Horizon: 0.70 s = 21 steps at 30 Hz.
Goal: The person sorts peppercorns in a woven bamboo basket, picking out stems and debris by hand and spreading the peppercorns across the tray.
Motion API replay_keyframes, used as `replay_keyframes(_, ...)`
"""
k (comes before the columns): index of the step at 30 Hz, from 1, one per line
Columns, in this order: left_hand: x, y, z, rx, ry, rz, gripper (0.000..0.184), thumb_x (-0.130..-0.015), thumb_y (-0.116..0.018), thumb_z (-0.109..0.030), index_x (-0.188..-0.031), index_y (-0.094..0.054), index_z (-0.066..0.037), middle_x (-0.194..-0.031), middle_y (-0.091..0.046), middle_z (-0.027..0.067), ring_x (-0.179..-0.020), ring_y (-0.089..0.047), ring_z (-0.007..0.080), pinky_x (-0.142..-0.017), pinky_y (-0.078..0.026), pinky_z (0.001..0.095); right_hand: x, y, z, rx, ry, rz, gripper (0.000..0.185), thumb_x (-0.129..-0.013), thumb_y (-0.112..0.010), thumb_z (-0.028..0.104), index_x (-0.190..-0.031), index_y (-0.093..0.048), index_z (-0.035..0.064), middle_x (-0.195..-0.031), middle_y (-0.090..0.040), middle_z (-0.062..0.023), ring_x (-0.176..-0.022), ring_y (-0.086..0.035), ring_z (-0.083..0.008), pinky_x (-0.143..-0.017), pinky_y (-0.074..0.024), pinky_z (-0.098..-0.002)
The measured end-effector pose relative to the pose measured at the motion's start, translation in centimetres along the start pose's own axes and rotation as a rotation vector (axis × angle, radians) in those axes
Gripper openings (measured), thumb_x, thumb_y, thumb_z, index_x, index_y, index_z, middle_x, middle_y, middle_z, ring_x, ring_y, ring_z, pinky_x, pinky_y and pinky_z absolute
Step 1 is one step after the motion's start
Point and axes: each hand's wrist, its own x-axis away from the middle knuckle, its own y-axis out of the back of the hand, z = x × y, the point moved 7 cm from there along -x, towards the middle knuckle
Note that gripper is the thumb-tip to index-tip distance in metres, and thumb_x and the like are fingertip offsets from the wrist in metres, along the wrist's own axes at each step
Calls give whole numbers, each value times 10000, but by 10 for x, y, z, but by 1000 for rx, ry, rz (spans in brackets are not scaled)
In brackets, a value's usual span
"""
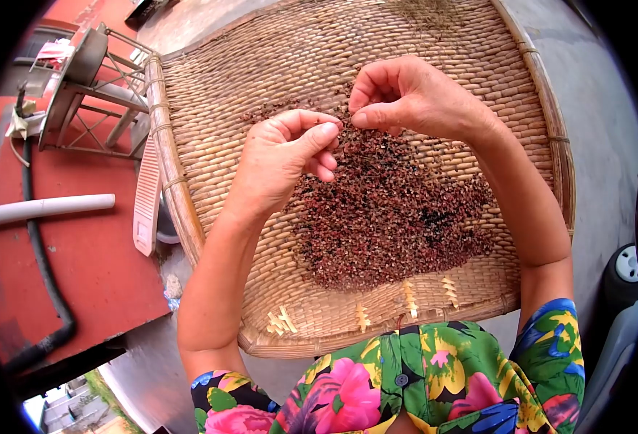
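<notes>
A heap of small dried red-brown husks with black seeds point(391, 210), looking like Sichuan peppercorns, is spread over a large woven winnowing tray point(225, 94). Above the heap's far end, my left hand point(283, 155) has its thumb and forefinger pinched, the other fingers curled. Close beside it on the right, my right hand point(413, 98) also pinches thumb against forefinger. The fingertips nearly meet; whatever tiny thing lies between them is too small to name. Both hands hover over the tray.
Pale wooden rim poles edge the tray, with yellowish woven patches point(409, 298) near my body. To the left are a metal-framed stool point(91, 94), a pink slotted plastic piece point(147, 195), a white pipe point(51, 208) and a black hose point(44, 267). A wheel point(626, 264) stands at right.
</notes>
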Motion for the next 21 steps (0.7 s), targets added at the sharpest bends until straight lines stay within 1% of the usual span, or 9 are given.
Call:
replay_keyframes(6, 2, 0, 0, -174, -8, 1, 170, -871, -477, -95, -968, -556, 20, -734, -570, 41, -539, -537, 83, -469, -471, 197, 2, 8, 3, 14, 18, -34, 109, -719, -631, 124, -737, -582, 27, -606, -535, 22, -523, -475, -39, -471, -407, -179)
replay_keyframes(9, 1, 8, 0, -261, 19, -25, 199, -876, -462, -107, -1000, -550, 22, -790, -577, 64, -602, -561, 102, -501, -486, 200, 1, 15, 6, -30, 39, -62, 100, -717, -630, 118, -734, -582, 31, -607, -534, 20, -520, -474, -38, -468, -407, -180)
replay_keyframes(11, 1, 4, -3, -124, -32, -5, 204, -869, -481, -118, -1009, -550, 15, -887, -579, 97, -706, -586, 134, -604, -506, 225, 2, 16, 8, -53, 52, -56, 96, -734, -627, 114, -749, -583, 30, -618, -539, 16, -523, -477, -39, -475, -412, -175)
replay_keyframes(12, -1, 4, 2, -123, -32, -5, 204, -869, -481, -118, -1009, -550, 15, -887, -579, 97, -706, -586, 134, -604, -506, 225, 2, 15, 9, -53, 52, -56, 96, -734, -627, 114, -749, -583, 30, -618, -539, 16, -523, -477, -39, -475, -412, -175)
replay_keyframes(14, 0, -6, -12, -551, -410, -27, 207, -862, -495, -118, -1013, -553, 12, -977, -568, 121, -813, -587, 160, -713, -497, 253, 2, 8, 11, -169, 92, -36, 102, -743, -633, 112, -772, -582, 28, -637, -549, 12, -533, -481, -40, -489, -413, -170)
replay_keyframes(16, 2, -8, -13, -506, -345, -6, 203, -853, -520, -116, -1005, -555, 15, -977, -577, 109, -844, -582, 161, -758, -481, 260, 0, 1, 6, -197, 97, 21, 113, -750, -638, 114, -792, -583, 25, -665, -559, 4, -543, -482, -40, -500, -411, -167)
replay_keyframes(18, -4, -6, 3, -131, -143, 70, 193, -850, -531, -116, -990, -555, 15, -939, -588, 84, -854, -575, 152, -743, -499, 277, -1, -4, 5, -178, 88, 35, 147, -751, -643, 118, -840, -580, 18, -680, -563, 1, -549, -483, -41, -506, -413, -170)
replay_keyframes(19, -3, -10, 0, 29, -180, 105, 174, -852, -529, -114, -973, -557, 9, -906, -595, 69, -833, -579, 146, -732, -519, 309, -1, -5, 5, -227, 81, 33, 152, -750, -643, 98, -862, -568, 28, -709, -564, 4, -600, -503, -42, -520, -422, -169)
replay_keyframes(21, -1, -8, 0, 66, -175, 73, 167, -854, -524, -109, -969, -558, 8, -901, -596, 70, -825, -581, 147, -728, -525, 322, -1, -3, 5, -333, 105, 41, 196, -745, -643, 57, -912, -544, 32, -767, -564, 5, -669, -529, -45, -556, -442, -169)
